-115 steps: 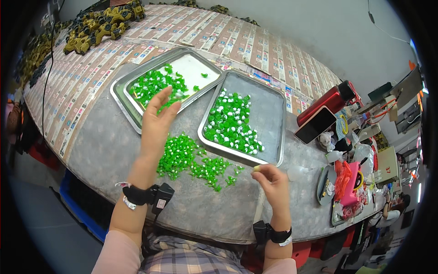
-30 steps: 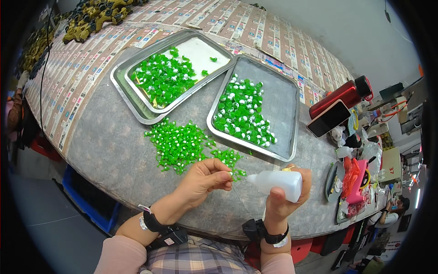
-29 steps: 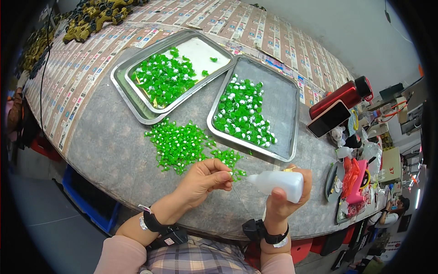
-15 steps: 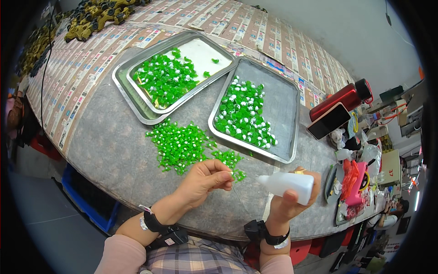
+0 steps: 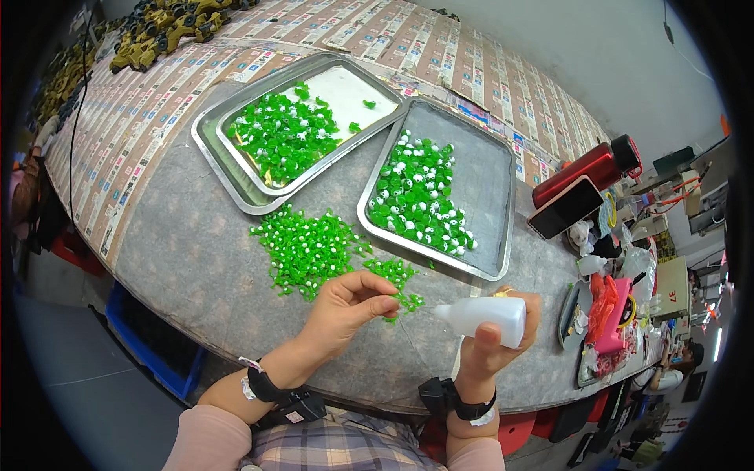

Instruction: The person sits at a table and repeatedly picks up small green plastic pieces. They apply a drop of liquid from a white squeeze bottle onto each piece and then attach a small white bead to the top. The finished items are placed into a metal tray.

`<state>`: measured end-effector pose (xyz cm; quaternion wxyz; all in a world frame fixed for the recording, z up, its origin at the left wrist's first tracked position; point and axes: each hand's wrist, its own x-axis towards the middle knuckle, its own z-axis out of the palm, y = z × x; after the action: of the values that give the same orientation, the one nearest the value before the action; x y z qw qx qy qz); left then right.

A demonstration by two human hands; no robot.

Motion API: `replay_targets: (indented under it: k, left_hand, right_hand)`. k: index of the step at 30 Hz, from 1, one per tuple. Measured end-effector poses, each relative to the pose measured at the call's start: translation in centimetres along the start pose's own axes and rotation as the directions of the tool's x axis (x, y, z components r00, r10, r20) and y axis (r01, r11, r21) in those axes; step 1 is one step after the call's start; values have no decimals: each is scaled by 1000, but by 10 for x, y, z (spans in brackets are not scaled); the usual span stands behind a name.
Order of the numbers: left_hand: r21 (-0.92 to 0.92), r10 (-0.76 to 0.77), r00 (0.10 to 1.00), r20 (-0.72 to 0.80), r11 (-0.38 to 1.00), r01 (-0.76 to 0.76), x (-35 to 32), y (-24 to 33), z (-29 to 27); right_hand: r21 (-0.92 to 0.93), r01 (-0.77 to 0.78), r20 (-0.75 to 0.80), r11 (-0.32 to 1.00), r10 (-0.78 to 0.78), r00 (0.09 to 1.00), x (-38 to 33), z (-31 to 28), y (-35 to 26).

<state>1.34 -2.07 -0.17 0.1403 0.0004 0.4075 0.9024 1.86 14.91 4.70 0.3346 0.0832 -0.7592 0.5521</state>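
Note:
My left hand (image 5: 345, 310) is closed in a pinch, with a small green piece (image 5: 390, 319) showing at the fingertips, partly hidden by them. My right hand (image 5: 503, 341) is wrapped round a white, translucent squeeze bottle (image 5: 485, 318) with a narrow nozzle, held on its side. The nozzle points left toward the pinched fingers and stays apart from them. Just beyond my left hand lies a loose pile of small green pieces with white dots (image 5: 310, 250). A smaller cluster of green pieces (image 5: 393, 273) lies between my hands.
A metal tray (image 5: 509, 228) holds green pieces with white eyeball-like balls. Left of it, stacked trays (image 5: 236, 202) hold more such pieces. At the right are a phone (image 5: 565, 208), a red bottle (image 5: 577, 174) and a pink tape dispenser (image 5: 616, 318). Yellow toy vehicles (image 5: 169, 35) fill the far left.
My right hand has brought the squeeze bottle slightly left, its nozzle nearer the left fingers. The left hand has shifted very little and still pinches.

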Motion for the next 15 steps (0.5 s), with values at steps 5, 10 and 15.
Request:
replay_targets:
  k: [5, 10, 15]
  left_hand:
    - [-6, 0, 1000, -2, 1000, 0, 1, -1, 0]
    - [21, -9, 998, -68, 1000, 10, 1, -2, 0]
    - [-6, -28, 997, -70, 1000, 27, 2, -1, 2]
  right_hand:
    - [44, -31, -196, 999, 39, 980, 4, -4, -2]
    - [40, -242, -135, 969, 245, 960, 37, -46, 17]
    - [-60, -459, 64, 887, 462, 885, 31, -101, 81]
